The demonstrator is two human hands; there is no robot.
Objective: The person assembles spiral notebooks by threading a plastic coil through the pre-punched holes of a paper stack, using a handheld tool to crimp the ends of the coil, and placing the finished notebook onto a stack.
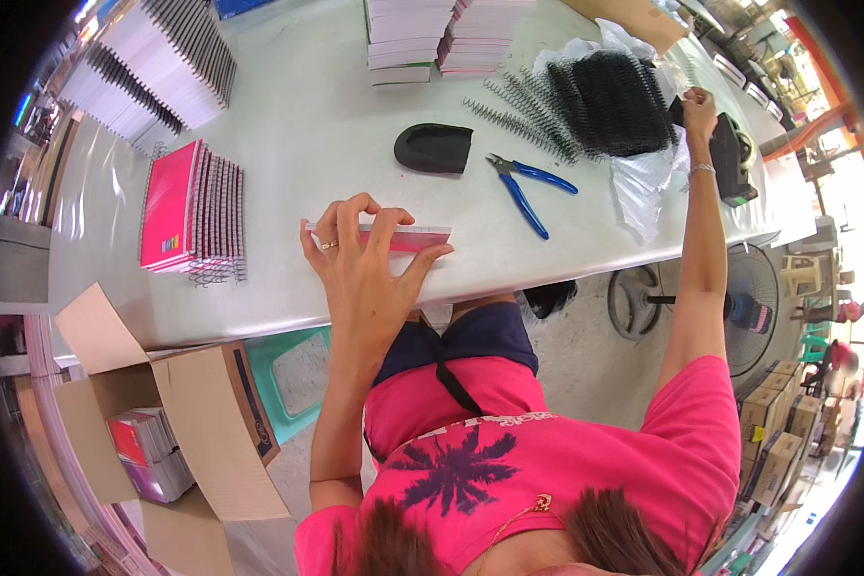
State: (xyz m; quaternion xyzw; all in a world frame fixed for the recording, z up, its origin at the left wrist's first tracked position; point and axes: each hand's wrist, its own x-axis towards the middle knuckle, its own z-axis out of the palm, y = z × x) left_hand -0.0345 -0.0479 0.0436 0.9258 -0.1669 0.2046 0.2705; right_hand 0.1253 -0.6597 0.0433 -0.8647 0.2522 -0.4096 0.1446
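A small pink notebook (pixel 419 239) stands on its edge near the table's front, its pages facing up. My left hand (pixel 365 254) grips it between thumb and fingers. Far to the right, my right hand (pixel 701 108) has its fingers closed at the edge of a heap of black spiral coils (pixel 616 104); what they hold is too small to make out. Several loose coils (pixel 523 113) lie to the heap's left. Blue-handled cutters (pixel 528 187) rest with their jaws apart, beside a black rounded piece (pixel 434 149).
Pink spiral notebooks (pixel 171 206) are piled at the left, with taller coil-bound stacks (pixel 168 62) behind. Unbound stacks (pixel 403 43) stand at the back. A black tape dispenser-like device (pixel 734 160) sits by my right forearm. Below are an opened carton (pixel 211 422) with notebooks and a fan (pixel 749 307).
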